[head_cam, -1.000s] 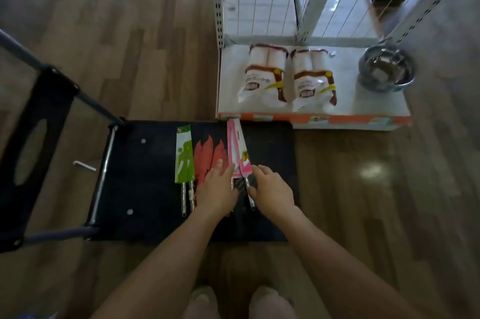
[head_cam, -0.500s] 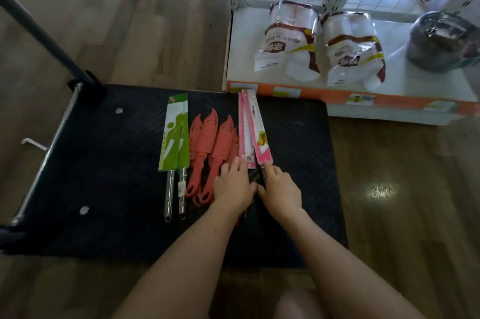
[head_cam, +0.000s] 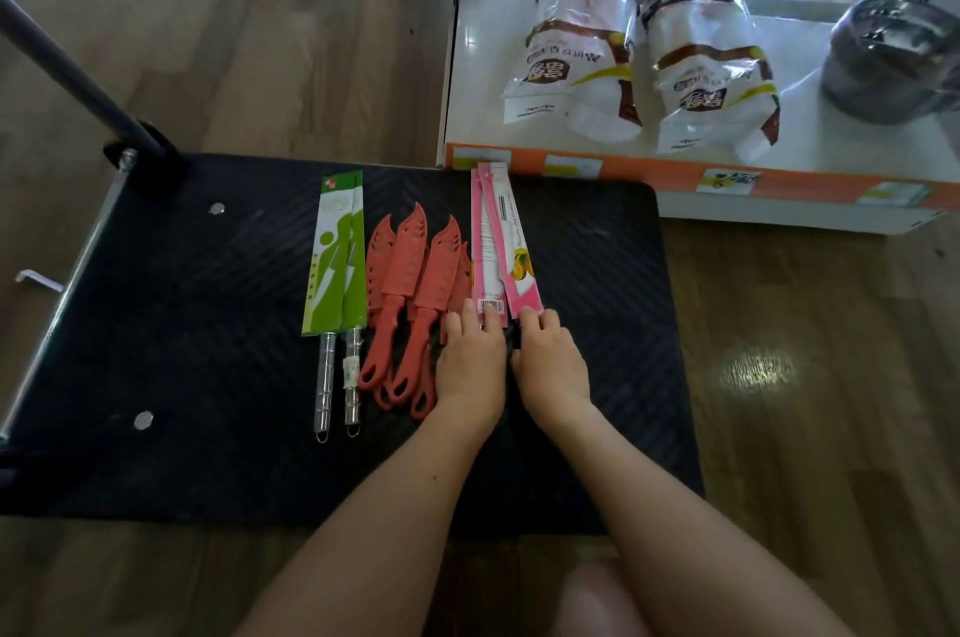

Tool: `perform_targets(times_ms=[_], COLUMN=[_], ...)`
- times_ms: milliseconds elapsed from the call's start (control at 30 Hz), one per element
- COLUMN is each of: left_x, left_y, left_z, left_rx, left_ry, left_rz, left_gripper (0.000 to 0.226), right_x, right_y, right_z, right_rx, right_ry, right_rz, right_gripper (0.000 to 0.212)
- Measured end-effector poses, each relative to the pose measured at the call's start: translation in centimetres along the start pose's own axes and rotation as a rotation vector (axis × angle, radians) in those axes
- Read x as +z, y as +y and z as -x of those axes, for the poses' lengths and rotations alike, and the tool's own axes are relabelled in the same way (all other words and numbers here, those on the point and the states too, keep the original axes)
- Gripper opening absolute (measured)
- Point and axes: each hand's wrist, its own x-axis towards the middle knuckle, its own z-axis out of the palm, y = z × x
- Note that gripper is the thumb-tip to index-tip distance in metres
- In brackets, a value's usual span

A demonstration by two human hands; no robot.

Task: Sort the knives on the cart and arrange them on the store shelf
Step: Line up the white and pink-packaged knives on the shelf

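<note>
Three groups of knives lie side by side on the black cart deck (head_cam: 208,324). At the left are two knives in green sleeves (head_cam: 336,257) with clear handles. Several red plastic knives (head_cam: 410,293) lie in the middle. To their right lie the knives in pink card sleeves (head_cam: 501,241). My left hand (head_cam: 470,366) rests palm down over the handles below the pink sleeves, its fingertips touching the barcode end. My right hand (head_cam: 550,361) lies beside it, fingertips on the lower end of the right pink sleeve. The handles under my hands are hidden.
The white store shelf (head_cam: 488,65) with an orange price strip stands just beyond the cart's far right corner. Two white bags (head_cam: 582,54) and a metal pot (head_cam: 893,59) sit on it. The cart's dark handle bar (head_cam: 67,80) rises at the left. Wooden floor surrounds the cart.
The camera has come closer and lower over the cart. Both hands stay at the lower ends of the pink-sleeved knives, which have hardly shifted.
</note>
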Motion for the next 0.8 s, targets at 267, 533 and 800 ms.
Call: perform_targets(times_ms=[267,533,800], left_x=[-0.5,-2.1,-4.0], left_y=[-0.9,-1.3,-1.3], left_z=[0.2,-0.5,-0.9], left_rx=[-0.022,-0.081,-0.066], left_ry=[0.085,0.088,0.098], left_rz=[0.218,0.28,0.302], left_gripper=[0.055,0.047,0.034], right_x=[-0.4,-1.2,-3.0], right_y=[0.4,0.7,0.2], right_z=[0.5,1.2,1.2], right_rx=[0.04,0.031,-0.019], right_ry=[-0.039,-0.03,0.041], right_rz=[-0.182,-0.24,-0.274], right_gripper=[0.044,0.033,0.028])
